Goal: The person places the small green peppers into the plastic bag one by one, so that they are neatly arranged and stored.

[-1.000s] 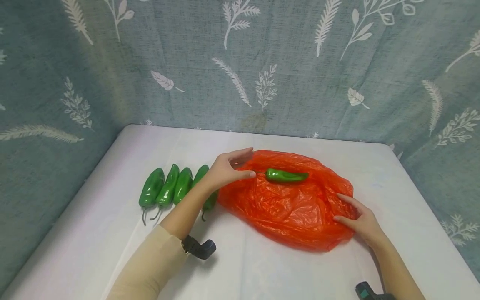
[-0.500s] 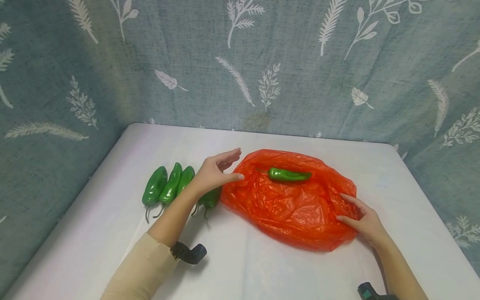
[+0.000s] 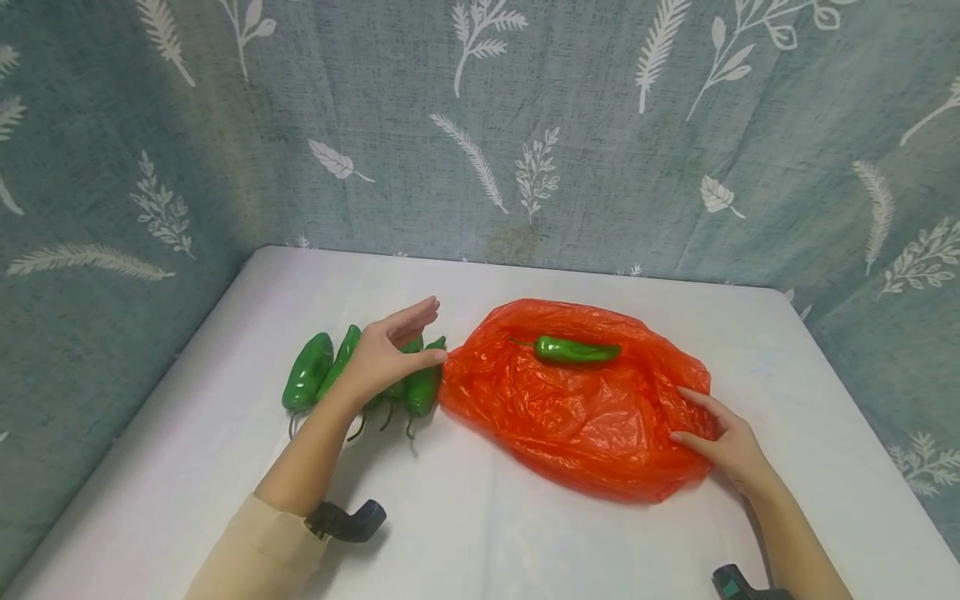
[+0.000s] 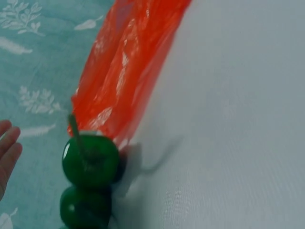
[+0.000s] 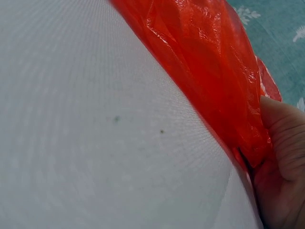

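A green pepper [image 3: 576, 350] lies on its side on the crumpled red plastic bag [image 3: 585, 425], stem to the left. My left hand [image 3: 382, 354] hovers over several more green peppers [image 3: 307, 375] lined up left of the bag. Its fingers and thumb are spread, with nothing held. The hand hides part of the row. In the left wrist view, two pepper ends [image 4: 90, 164] show beside the bag, and fingertips [image 4: 7, 150] appear at the left edge. My right hand [image 3: 731, 450] rests on the bag's right side, thumb and index finger spread apart. Its other fingers are hidden.
A white table surface [image 3: 562, 542] lies under everything. Behind and beside it hangs a grey-green cloth [image 3: 420, 192] with white leaf prints. The rightmost pepper [image 3: 422, 392] of the row lies close against the bag's left end.
My left hand has moved left, from above the bag's left end to over the row of peppers. The right hand, the bag and the pepper on it have stayed in place.
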{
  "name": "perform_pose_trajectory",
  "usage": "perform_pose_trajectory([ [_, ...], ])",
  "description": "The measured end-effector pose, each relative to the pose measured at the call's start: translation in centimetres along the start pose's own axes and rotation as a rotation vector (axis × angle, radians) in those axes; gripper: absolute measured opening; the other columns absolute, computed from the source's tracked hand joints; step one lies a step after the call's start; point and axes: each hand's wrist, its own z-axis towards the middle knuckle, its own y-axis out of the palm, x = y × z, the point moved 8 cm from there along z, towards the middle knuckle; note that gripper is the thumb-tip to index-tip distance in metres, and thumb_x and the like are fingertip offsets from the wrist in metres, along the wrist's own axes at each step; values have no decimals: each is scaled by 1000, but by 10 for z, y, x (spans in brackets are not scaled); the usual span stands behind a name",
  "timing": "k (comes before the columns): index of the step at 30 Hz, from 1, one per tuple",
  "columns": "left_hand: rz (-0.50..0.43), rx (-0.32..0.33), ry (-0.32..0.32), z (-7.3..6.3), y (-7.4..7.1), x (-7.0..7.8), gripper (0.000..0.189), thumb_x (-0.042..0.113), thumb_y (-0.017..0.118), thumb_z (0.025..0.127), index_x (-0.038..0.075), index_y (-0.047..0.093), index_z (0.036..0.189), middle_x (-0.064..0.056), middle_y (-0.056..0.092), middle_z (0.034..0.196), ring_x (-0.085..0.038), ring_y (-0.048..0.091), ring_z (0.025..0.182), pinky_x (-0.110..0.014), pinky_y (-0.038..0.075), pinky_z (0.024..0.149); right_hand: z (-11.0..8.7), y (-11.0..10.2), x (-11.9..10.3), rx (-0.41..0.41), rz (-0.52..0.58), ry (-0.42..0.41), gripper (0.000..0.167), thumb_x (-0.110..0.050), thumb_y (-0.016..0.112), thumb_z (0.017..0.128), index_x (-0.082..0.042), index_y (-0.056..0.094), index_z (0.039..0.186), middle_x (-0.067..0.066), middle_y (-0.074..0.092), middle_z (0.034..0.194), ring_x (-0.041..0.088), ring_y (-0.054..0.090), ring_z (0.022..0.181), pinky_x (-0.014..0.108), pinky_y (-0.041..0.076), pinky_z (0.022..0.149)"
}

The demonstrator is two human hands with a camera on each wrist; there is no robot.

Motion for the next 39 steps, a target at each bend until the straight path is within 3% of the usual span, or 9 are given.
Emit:
perform_pose_trajectory([
  [8,21,74,3,-14,-29,-3,76,27,78,79,20,40,145,2,46,144,-14,44,131,-32,38,106,1,0,1,-6,-16,14,70,-30,69,87,-15,35,146,14,38,143,-1,41,113,20,53,81],
  [16,30,159,38,-30,-59,-1,75,17,76,80,14,39,145,-5,46,144,-20,44,132,-18,38,101,1,1,0,-7,-12,4,69,-28,68,87,-14,36,146,15,38,142,-5,40,110,19,53,80],
  [24,19,285,32,-51,-91,-5,73,12,74,82,14,39,145,-6,46,144,-9,47,129,-12,41,97,1,0,1,-5,-38,29,71,-32,68,87,-16,34,147,14,37,145,24,41,122,20,53,81],
  [29,-38,359,58,-62,-110,-9,70,4,73,81,8,41,144,-2,49,142,-2,50,124,-11,41,94,1,0,0,-10,-41,36,72,-33,68,87,-16,33,147,15,36,145,31,39,124,20,53,81],
  [31,-95,381,66,-66,-116,-12,70,1,72,81,8,41,143,-3,50,142,-1,51,122,-10,41,94,1,0,0,-13,-44,34,71,-33,67,87,-15,33,147,16,36,145,29,41,123,21,53,81],
  [34,-157,407,57,-73,-122,-18,71,-1,72,80,8,41,143,0,50,142,0,50,122,-10,40,95,1,-1,0,-6,-49,32,70,-33,67,87,-16,35,147,16,38,143,16,44,118,20,53,80],
  [39,-154,444,25,-81,-126,-27,71,1,72,81,9,40,144,1,47,144,-1,47,126,-9,37,98,0,1,1,5,-53,9,68,-33,68,87,-17,37,145,16,40,139,-8,42,106,20,53,80],
])
